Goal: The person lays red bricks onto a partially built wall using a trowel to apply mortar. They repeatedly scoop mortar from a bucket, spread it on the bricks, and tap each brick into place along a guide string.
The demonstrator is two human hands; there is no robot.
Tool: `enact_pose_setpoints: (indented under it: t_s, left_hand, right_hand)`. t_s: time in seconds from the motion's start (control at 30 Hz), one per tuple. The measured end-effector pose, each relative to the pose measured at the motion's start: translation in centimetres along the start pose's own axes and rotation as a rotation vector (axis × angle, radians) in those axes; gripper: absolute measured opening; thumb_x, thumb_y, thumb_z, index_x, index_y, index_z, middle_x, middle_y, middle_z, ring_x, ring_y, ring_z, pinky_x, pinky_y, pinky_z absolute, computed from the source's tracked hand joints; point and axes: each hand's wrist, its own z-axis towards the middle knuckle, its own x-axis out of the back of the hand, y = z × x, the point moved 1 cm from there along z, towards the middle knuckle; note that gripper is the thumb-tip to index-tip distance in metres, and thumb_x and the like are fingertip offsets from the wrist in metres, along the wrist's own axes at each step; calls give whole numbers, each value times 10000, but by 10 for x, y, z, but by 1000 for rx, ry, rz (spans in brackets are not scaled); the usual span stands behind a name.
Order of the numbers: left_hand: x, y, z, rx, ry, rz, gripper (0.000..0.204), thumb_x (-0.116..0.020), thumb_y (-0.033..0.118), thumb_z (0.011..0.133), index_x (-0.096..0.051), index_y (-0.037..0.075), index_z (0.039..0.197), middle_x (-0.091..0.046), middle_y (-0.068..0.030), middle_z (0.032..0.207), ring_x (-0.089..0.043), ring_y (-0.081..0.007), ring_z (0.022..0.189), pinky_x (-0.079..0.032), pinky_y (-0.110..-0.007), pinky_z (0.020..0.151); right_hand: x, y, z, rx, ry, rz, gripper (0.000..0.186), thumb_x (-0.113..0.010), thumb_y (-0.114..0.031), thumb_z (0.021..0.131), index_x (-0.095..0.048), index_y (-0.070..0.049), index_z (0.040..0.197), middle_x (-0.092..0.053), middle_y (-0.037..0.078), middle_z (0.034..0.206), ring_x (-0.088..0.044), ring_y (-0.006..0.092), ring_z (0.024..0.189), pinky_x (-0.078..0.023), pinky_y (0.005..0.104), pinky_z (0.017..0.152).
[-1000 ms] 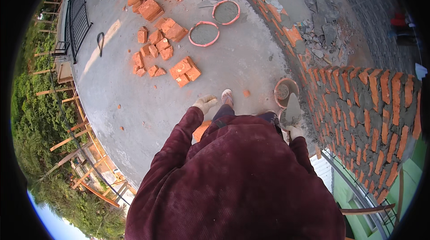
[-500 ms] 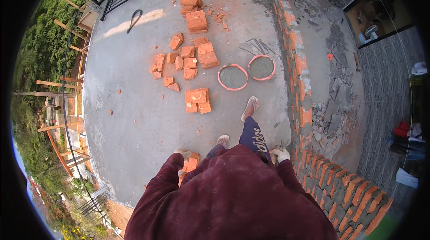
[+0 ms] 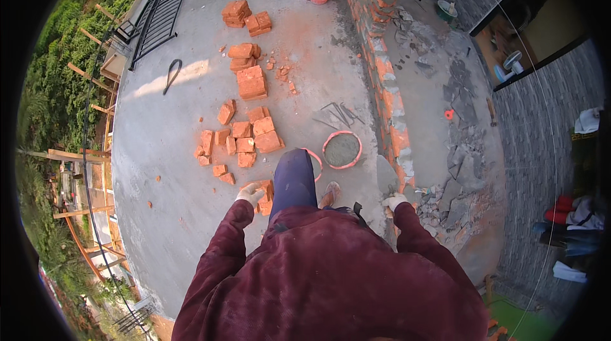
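Observation:
My left hand [image 3: 250,194], in a pale glove, reaches to the near stack of orange bricks [image 3: 265,199]. Its thumb and fingers are apart at the stack's left side; whether they touch a brick I cannot tell. My right hand [image 3: 396,201], also gloved, is closed beside the low brick wall, on what looks like the handle of a trowel [image 3: 386,174] with a grey pointed blade. A round pink-rimmed tub of wet mortar [image 3: 342,150] stands ahead. A second pink-rimmed tub [image 3: 316,161] is mostly hidden behind my raised knee.
Loose and stacked bricks [image 3: 244,129] lie ahead on the concrete floor. Bent metal rods [image 3: 337,113] rest beyond the tubs. The brick wall [image 3: 396,131] runs along my right, with rubble [image 3: 455,175] past it. A black railing [image 3: 167,13] lies at far left.
I have stepped forward, so the bricks and tubs appear nearer. My left hand has moved from a brick beside me to the near stack. My right hand has moved forward along the wall.

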Motion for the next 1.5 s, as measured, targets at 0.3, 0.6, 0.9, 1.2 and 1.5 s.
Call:
enact_pose_setpoints:
  t_s: [0.3, 0.6, 0.9, 1.2, 1.5]
  left_hand:
    - [-15, 96, 107, 25, -186, 322, 611, -433, 555, 1069, -701, 29, 1225, -747, -90, 1030, -672, -210, 858, -525, -379, 806]
    - [54, 64, 371, -353, -562, 858, 551, -568, 506, 979, -687, 83, 1312, -708, -155, 1276, -622, -324, 1260, -461, -414, 1064]
    - [213, 293, 497, -369, -226, 296, 462, -737, 321, 961, -687, -51, 1229, -750, -104, 1059, -689, -182, 950, -537, -330, 823]
    - [248, 356, 601, -169, -210, 154, 329, -760, 342, 933, -756, 23, 1015, -749, -42, 888, -673, -146, 784, -530, -317, 754]
    - [205, 429, 575, -57, -385, 517, 377, -775, 299, 930, -725, 40, 1199, -742, -67, 1143, -680, -160, 1028, -538, -351, 889]
  right_hand:
    - [31, -168, 16, 588, 475, -331, 383, -784, -364, 749, -607, -34, 824, -632, 159, 733, -611, 317, 690, -486, 443, 678]
    - [-23, -169, 204, 129, -413, -945, 646, -732, -492, 814, -692, -119, 1340, -667, 201, 1343, -591, 303, 1310, -455, 412, 1071]
    - [3, -408, 106, -77, 463, 222, 436, -698, -141, 780, -611, -27, 1192, -660, 170, 810, -669, 312, 639, -532, 437, 561]
    - [35, -476, 105, -92, 544, 705, 306, -703, -72, 810, -584, -24, 1088, -652, 125, 797, -679, 242, 621, -561, 413, 515]
    - [37, -466, 198, -244, 412, 506, 436, -656, -299, 835, -664, 18, 1134, -729, 264, 1003, -743, 369, 933, -570, 429, 805]
